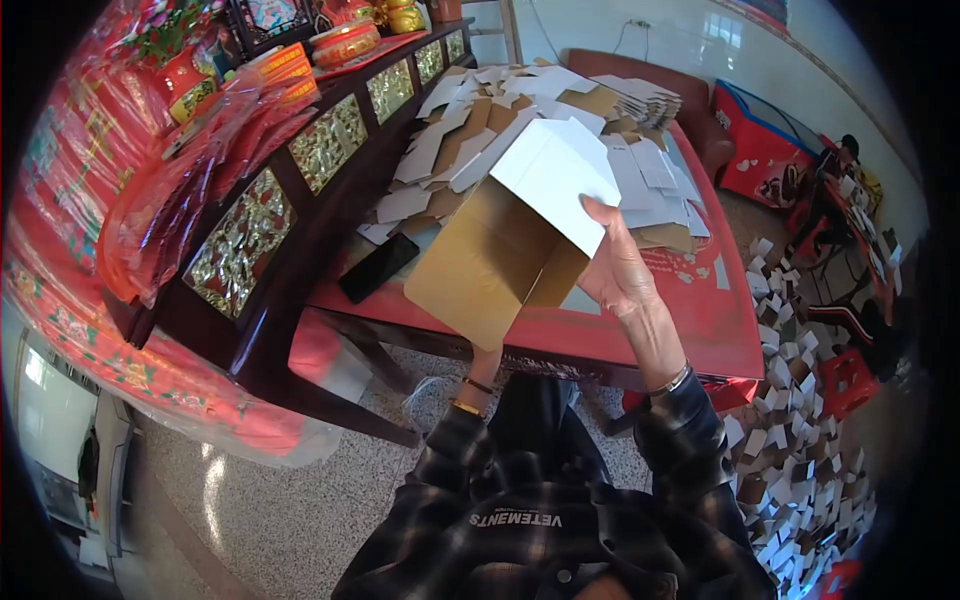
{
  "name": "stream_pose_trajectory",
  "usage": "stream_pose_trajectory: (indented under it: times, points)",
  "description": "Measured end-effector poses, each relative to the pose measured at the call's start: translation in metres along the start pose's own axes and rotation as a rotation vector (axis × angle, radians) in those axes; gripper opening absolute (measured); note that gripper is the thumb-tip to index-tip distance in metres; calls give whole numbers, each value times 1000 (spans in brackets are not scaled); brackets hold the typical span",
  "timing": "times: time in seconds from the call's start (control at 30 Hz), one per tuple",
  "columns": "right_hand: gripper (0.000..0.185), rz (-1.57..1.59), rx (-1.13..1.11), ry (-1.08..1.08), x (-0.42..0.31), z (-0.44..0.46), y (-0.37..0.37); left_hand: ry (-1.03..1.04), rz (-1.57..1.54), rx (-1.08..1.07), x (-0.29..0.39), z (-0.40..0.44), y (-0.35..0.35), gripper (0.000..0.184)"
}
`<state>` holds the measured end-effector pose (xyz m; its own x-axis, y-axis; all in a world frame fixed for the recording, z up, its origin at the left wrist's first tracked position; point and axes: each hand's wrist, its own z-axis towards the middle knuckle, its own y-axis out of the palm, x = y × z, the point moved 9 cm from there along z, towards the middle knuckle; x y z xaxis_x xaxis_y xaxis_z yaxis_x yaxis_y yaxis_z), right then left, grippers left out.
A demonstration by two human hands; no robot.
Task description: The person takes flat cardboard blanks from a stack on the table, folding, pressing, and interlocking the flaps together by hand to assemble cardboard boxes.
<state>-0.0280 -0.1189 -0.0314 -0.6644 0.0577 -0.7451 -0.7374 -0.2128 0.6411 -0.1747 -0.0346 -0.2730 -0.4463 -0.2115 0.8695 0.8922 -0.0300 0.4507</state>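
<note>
Black phone (pixel 378 268) on red table (pixel 735 345); brown sofa (pixel 640 67) near red chest freezer (pixel 752 160); red stool (pixel 848 384) at right.

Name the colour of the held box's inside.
Brown; the inside of the box shows best in the head view.

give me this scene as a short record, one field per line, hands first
left hand: mostly hidden behind the lower panel of the box
right hand: holding the box on its right side
box state: open end facing the camera, white outside, brown inside
red table: bears piled cardboard sheets and a black phone
floor: many small white-and-brown pieces
background: another person
</note>
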Motion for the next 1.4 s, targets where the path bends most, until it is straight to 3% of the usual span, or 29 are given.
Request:
stream_pose_trajectory:
  times: [0.1, 0.17, 0.27, 0.37, 0.47, 0.6, 0.63, 0.73, 0.77, 0.9, 1.0, 1.1, 1.27, 1.4]
  points:
    - [84, -68, 48, -24, -7, -7, -17, 25, 5, 66, 21, 7, 4, 33]
    - [80, -334, 81, -192, -31, -25, -35, 98, 47, 149, 60, 6, 2, 33]
    - [76, -711, 181, -317, -59, -61, -57, 427, 263, 146, 144, -14, 16, 32]
    - [77, -920, 299, -278, -68, -89, -82, 420, 320, -224, 178, -22, 66, 30]
    - [80, -782, 318, -255, -61, -88, -126, 134, 433, -468, 147, -18, 106, 33]
    - [83, -837, 230, -245, -58, -81, -155, 126, 535, -627, 98, -15, 133, 36]
    - [80, -665, 210, -236, -54, -81, -161, 103, 531, -623, 90, -14, 135, 37]
    - [77, -1529, 59, -316, -54, -87, -129, 91, 509, -653, 88, -9, 147, 37]
    - [77, -1486, 68, -295, -51, -87, -130, 107, 446, -626, 96, -7, 151, 41]
    - [78, -1423, 70, -289, -47, -89, -129, 793, 629, -707, 165, -32, 184, 49]
    - [80, -1434, 78, -295, -45, -91, -129, 1121, 644, -829, 183, -49, 210, 46]
    - [90, -1468, 103, -256, -43, -94, -130, 1075, 576, -868, 174, -42, 215, 40]
    - [106, -1526, 156, -379, -47, -110, -110, 1029, 488, -1042, 167, -55, 213, 28]
    - [104, -1546, 170, -354, -35, -117, -105, 968, 837, -981, 174, -58, 221, 35]
